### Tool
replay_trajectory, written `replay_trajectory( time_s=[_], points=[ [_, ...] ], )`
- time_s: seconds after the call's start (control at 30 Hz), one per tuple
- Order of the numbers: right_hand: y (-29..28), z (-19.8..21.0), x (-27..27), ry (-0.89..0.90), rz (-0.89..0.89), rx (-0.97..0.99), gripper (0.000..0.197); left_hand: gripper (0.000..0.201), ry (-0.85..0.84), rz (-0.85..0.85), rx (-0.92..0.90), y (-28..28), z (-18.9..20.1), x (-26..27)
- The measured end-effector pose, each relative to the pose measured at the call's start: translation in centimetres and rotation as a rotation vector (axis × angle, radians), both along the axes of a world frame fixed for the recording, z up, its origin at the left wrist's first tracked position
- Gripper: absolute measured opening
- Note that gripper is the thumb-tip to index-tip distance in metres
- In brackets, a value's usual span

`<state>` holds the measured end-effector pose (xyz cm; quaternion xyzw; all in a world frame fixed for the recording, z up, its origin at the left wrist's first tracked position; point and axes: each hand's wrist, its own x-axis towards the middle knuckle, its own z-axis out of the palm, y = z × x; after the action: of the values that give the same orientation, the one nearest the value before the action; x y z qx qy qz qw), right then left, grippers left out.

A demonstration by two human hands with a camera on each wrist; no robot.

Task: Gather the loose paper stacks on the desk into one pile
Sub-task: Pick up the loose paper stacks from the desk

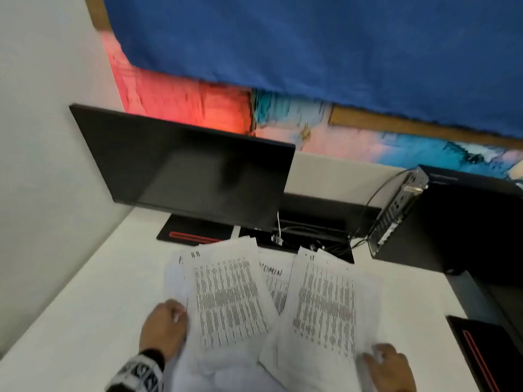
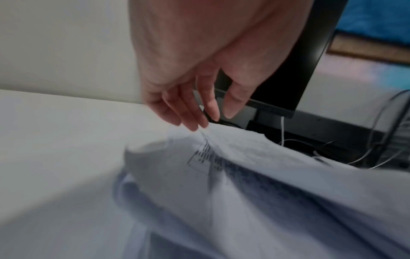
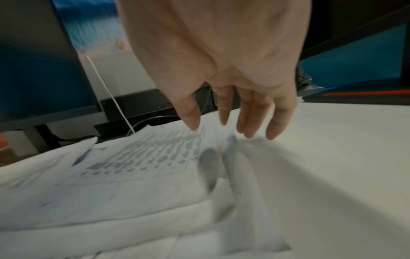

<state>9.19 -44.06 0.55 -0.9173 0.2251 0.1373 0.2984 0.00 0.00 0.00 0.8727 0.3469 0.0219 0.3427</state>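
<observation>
Printed paper stacks [image 1: 271, 301] fanned across white tabletop [image 1: 85, 321]. Left hand [image 1: 165, 326] at left edge, grip loose, fingers straight. Right hand [image 1: 392, 366] at right edge, grip likewise wide.

Desk centre: we see loose printed white paper stacks [image 1: 271, 301] overlapping on the flat white desk [image 1: 85, 306].
Behind them: the flat black monitor [image 1: 192, 168].
Right: the boxy black computer case [image 1: 452, 222].

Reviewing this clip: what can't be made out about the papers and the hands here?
- Printed text on the papers: too small in the head view, blurred in both wrist views.
- Handwritten word: its first letter is covered by an overlapping sheet.
- Number of stacks: they overlap.
- Left hand contact with paper: motion blur in the left wrist view.
- Right hand: cut off by the head view's bottom edge; contact blurred in the right wrist view.
</observation>
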Motion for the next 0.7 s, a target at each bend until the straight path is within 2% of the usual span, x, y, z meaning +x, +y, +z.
replay_trajectory(
  time_s=[0.03, 0.1, 0.17, 0.23, 0.27, 0.3, 0.33, 0.37, 0.4, 0.47, 0.53, 0.57, 0.63, 0.67, 0.7],
  points=[
    [-0.6, -0.6, 0.6, 0.065, -0.02, 0.014, 0.054, 0.002, 0.008, 0.028, 0.005, 0.4, -0.3, 0.3],
    [-1.3, -1.3, 1.2, 0.178, -0.07, 0.085, 0.074, 0.021, 0.093, 0.095, 0.041, 0.6, -0.6, 0.5],
    [-2.1, -2.8, 2.4, 0.182, -0.115, 0.177, 0.085, 0.037, 0.159, 0.123, 0.027, 0.4, -0.9, 0.8],
    [-3.7, -6.8, 3.9, 0.209, -0.142, 0.201, 0.09, 0.052, 0.214, 0.143, 0.009, -0.1, -1.3, 0.8],
    [-5.2, -10.1, 5.0, 0.167, -0.154, 0.237, 0.092, 0.059, 0.233, 0.156, 0.002, -0.3, -1.4, 0.9],
    [-5.7, -11.5, 5.6, 0.16, -0.175, 0.313, 0.098, 0.065, 0.244, 0.166, 0.01, -0.3, -1.6, 1.1],
    [-5.2, -11.4, 5.5, 0.163, -0.193, 0.37, 0.113, 0.071, 0.252, 0.176, 0.01, -0.3, -1.5, 1.3],
    [-3.0, -8.4, 4.7, 0.153, -0.199, 0.397, 0.12, 0.075, 0.247, 0.201, 0.006, -0.5, -1.4, 1.6],
    [-1.3, -5.9, 4.1, 0.124, -0.217, 0.43, 0.113, 0.079, 0.239, 0.24, -0.006, -0.7, -1.3, 1.9],
    [1.4, -1.9, 3.0, 0.104, -0.223, 0.457, 0.077, 0.084, 0.239, 0.344, -0.039, -0.8, -1.0, 2.4],
    [2.3, -1.0, 2.8, 0.107, -0.208, 0.413, 0.063, 0.081, 0.239, 0.432, -0.134, -0.3, -0.6, 2.8],
    [2.5, -0.7, 3.0, 0.065, -0.165, 0.413, 0.054, 0.074, 0.248, 0.42, -0.172, 0.0, -0.6, 2.9],
    [3.1, 0.8, 3.4, -0.024, -0.117, 0.406, 0.036, 0.047, 0.265, 0.295, -0.19, 0.7, -0.5, 3.1],
    [3.3, 1.7, 3.5, -0.077, -0.083, 0.374, 0.034, 0.033, 0.251, 0.247, -0.188, 1.0, -0.5, 3.2],
    [3.4, 2.7, 3.7, -0.129, -0.036, 0.33, 0.032, 0.028, 0.239, 0.214, -0.183, 1.2, -0.6, 3.3]
  ],
)
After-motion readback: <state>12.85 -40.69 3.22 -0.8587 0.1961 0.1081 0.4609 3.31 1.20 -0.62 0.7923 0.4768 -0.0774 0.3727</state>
